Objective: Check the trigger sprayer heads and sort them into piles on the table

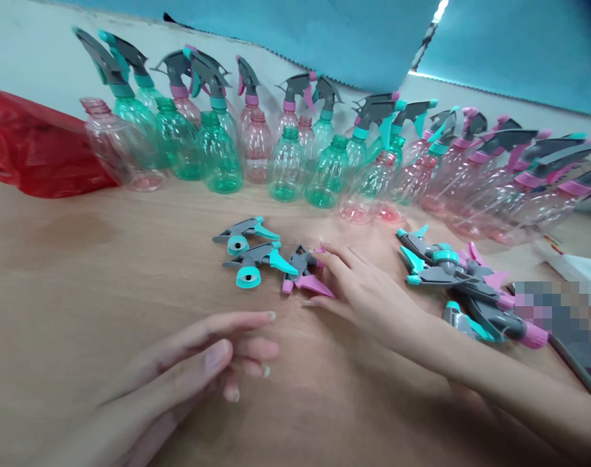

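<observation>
My left hand (pixel 202 363) hovers above the wooden table at the lower left, fingers apart and holding nothing. At the middle, my right hand (pixel 358 282) has its fingers and thumb around the right end of a pink and grey spray head (pixel 300 264). The hand hides part of that end. Just left of it lie two teal and grey spray heads, one nearer (pixel 256 259) and one farther (pixel 241 230), their teal collars towards me. Beyond my right forearm is a loose heap of pink and teal spray heads (pixel 446 269).
Along the wall stand several clear green bottles (pixel 220 162) and pink bottles (pixel 256 149), some topped with spray heads, others with bare necks. A red plastic bag (pixel 42 146) lies at the far left. A blurred-out dark object (pixel 567 324) sits at the right edge.
</observation>
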`<control>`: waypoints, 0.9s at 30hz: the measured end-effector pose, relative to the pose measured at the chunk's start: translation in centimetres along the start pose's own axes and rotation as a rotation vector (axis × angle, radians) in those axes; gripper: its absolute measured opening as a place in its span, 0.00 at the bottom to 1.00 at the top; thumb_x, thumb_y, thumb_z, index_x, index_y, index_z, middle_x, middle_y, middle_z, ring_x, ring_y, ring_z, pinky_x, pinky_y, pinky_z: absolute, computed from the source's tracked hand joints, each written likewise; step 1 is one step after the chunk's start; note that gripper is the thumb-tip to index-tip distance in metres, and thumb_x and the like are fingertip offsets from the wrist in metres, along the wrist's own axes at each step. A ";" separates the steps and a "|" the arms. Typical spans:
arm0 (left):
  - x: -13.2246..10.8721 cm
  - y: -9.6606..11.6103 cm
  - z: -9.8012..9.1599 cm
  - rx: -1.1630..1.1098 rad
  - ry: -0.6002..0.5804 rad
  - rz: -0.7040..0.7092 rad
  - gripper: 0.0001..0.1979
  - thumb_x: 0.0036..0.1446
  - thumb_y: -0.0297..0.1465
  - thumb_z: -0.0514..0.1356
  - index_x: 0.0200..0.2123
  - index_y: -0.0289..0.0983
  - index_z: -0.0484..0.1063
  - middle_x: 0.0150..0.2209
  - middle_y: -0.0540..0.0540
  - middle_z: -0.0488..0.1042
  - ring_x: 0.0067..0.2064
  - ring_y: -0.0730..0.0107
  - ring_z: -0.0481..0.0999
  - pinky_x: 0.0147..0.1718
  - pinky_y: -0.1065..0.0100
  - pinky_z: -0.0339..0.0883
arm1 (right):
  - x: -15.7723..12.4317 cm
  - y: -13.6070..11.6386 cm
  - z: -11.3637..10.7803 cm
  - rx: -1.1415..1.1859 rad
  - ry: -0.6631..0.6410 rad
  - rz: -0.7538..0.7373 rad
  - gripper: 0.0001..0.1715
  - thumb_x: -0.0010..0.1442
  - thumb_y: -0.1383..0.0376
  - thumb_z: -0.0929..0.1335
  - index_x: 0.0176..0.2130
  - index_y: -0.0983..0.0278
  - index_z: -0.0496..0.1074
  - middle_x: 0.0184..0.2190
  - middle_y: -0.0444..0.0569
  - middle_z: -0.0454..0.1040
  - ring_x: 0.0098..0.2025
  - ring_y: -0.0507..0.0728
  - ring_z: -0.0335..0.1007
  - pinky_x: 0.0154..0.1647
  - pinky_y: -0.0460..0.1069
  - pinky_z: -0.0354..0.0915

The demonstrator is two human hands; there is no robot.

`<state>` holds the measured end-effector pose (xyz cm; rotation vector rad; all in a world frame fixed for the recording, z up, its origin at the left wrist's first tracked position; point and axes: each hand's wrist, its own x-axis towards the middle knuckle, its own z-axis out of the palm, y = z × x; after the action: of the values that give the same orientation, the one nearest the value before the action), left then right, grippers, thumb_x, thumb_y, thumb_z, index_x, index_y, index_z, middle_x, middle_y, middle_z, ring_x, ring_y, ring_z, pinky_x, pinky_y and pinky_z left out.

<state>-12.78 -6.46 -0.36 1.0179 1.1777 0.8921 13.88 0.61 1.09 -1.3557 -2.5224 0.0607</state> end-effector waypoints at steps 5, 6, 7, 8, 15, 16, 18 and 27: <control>-0.1 4.5 3.4 -0.012 0.006 -0.173 0.16 0.47 0.44 0.66 0.39 0.46 0.78 0.35 0.49 0.81 0.37 0.68 0.77 0.34 0.75 0.71 | 1.4 -0.6 0.1 0.003 -0.025 -0.042 0.34 0.59 0.55 0.67 0.57 0.74 0.63 0.58 0.62 0.64 0.59 0.64 0.60 0.57 0.58 0.60; 0.0 4.5 3.4 0.002 -0.019 -0.169 0.16 0.47 0.44 0.66 0.40 0.46 0.78 0.36 0.49 0.80 0.37 0.67 0.77 0.35 0.74 0.70 | 1.7 -0.7 0.2 0.002 -0.031 -0.050 0.33 0.59 0.55 0.67 0.57 0.74 0.63 0.59 0.62 0.64 0.60 0.64 0.59 0.58 0.58 0.59; 0.1 4.4 3.4 0.017 -0.049 -0.162 0.17 0.48 0.44 0.65 0.41 0.46 0.77 0.37 0.49 0.80 0.39 0.66 0.77 0.35 0.74 0.70 | 2.0 -0.9 0.2 0.000 -0.036 -0.058 0.32 0.59 0.56 0.67 0.57 0.73 0.63 0.59 0.62 0.64 0.60 0.64 0.59 0.59 0.58 0.59; 0.3 4.2 3.3 0.034 -0.082 -0.159 0.17 0.49 0.43 0.64 0.42 0.46 0.77 0.38 0.49 0.80 0.40 0.65 0.77 0.36 0.73 0.70 | 2.2 -1.1 0.2 -0.001 -0.041 -0.065 0.32 0.60 0.57 0.67 0.57 0.73 0.63 0.59 0.62 0.64 0.60 0.64 0.58 0.59 0.58 0.59; 1.1 4.5 4.4 0.273 -0.230 -0.054 0.13 0.57 0.39 0.59 0.44 0.45 0.75 0.42 0.48 0.79 0.45 0.63 0.76 0.40 0.70 0.69 | 3.0 -1.6 0.3 0.000 -0.063 -0.081 0.36 0.59 0.56 0.67 0.60 0.72 0.59 0.61 0.65 0.59 0.61 0.65 0.57 0.57 0.58 0.60; 1.3 4.5 4.7 0.297 -0.249 -0.002 0.12 0.57 0.39 0.59 0.44 0.45 0.75 0.42 0.48 0.79 0.45 0.62 0.77 0.39 0.70 0.70 | 2.7 -1.5 0.0 -0.001 -0.066 -0.085 0.37 0.58 0.56 0.68 0.61 0.72 0.57 0.62 0.64 0.58 0.62 0.64 0.56 0.58 0.59 0.59; 1.8 4.5 5.4 0.361 -0.259 0.125 0.12 0.56 0.39 0.59 0.43 0.45 0.75 0.42 0.47 0.78 0.44 0.61 0.77 0.38 0.68 0.71 | 1.8 -1.0 -0.9 -0.011 -0.067 -0.088 0.38 0.58 0.58 0.68 0.61 0.71 0.56 0.63 0.63 0.56 0.63 0.64 0.53 0.60 0.59 0.57; 6.5 4.6 9.0 0.903 -0.289 0.406 0.11 0.58 0.37 0.56 0.40 0.41 0.75 0.40 0.47 0.78 0.39 0.62 0.77 0.36 0.67 0.69 | -6.3 5.9 -5.3 -0.121 0.006 0.156 0.30 0.58 0.58 0.66 0.57 0.68 0.61 0.59 0.63 0.61 0.59 0.68 0.59 0.54 0.65 0.60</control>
<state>-2.98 -0.35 2.78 2.0967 1.1461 0.4580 23.38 -1.74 3.83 -1.5949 -2.4462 -0.0655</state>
